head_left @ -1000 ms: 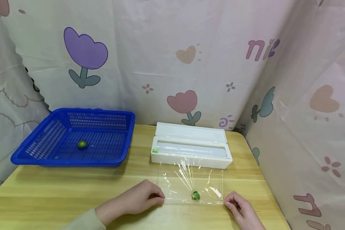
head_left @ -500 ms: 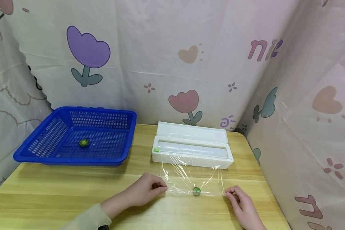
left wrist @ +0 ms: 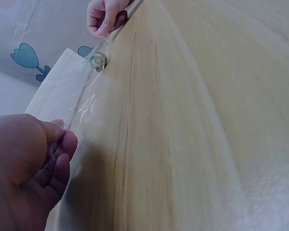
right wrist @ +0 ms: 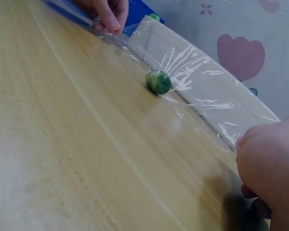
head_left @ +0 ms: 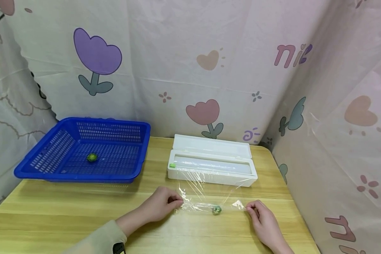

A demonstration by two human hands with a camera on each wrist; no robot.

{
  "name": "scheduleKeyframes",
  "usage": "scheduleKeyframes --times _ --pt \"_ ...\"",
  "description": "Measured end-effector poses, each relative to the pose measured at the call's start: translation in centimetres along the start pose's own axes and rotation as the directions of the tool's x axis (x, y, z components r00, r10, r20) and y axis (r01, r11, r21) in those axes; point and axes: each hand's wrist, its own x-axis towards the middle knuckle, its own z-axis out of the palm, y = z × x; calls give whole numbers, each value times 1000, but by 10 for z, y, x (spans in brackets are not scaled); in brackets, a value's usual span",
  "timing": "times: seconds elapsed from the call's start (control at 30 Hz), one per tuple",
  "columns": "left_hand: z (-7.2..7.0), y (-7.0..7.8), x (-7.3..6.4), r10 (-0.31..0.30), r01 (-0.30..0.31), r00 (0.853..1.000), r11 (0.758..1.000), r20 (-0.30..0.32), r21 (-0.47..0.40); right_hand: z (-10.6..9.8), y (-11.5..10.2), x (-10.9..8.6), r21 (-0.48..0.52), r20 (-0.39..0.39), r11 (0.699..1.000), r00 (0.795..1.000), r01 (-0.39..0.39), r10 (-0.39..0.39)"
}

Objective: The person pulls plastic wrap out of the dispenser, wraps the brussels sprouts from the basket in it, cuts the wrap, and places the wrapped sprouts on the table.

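A sheet of cling film [head_left: 190, 190] runs from the white dispenser box [head_left: 248, 181] toward me. My left hand [head_left: 161, 205] pinches its near left corner between thumb and fingers. At the near right corner, my right hand [head_left: 264, 219] pinches the film too. Between the hands sits a green Brussels sprout [head_left: 216, 210] at the film's near edge, with film drawn against it. In the right wrist view the Brussels sprout [right wrist: 158, 83] rests low by the wooden surface. The left wrist view shows my left hand [left wrist: 33, 163] close up, film bunched at its fingertips.
The box's lid [head_left: 209, 145] stands open at the back, showing the film roll [head_left: 216, 165] and a green slider [head_left: 173, 165]. A blue basket [head_left: 82, 177] at the left holds another Brussels sprout [head_left: 92, 157]. Patterned curtains hang behind and right of the wooden table [head_left: 50, 211].
Both hands have moved away from me, toward the box, carrying the film's near edge. The Brussels sprout has shifted slightly the same way, and the film looks more gathered on the left.
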Motion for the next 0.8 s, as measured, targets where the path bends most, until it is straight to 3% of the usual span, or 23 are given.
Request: scheduleKeyframes --times 0.2,0.43,0.53,0.8 --pt "0 -3 2 -11 12 1000 999 -23 40 2 -2 4 -91 30 996 999 -9 12" --pt "2 -4 5 43 -36 998 990 -51 137 5 -4 4 -169 23 986 1000 6 -2" --pt "2 -3 5 68 -59 996 985 -51 165 6 -4 3 -182 15 983 1000 8 -5" --pt "1 -4 4 35 -28 998 989 -50 144 7 0 2 -146 -11 989 1000 14 -15"
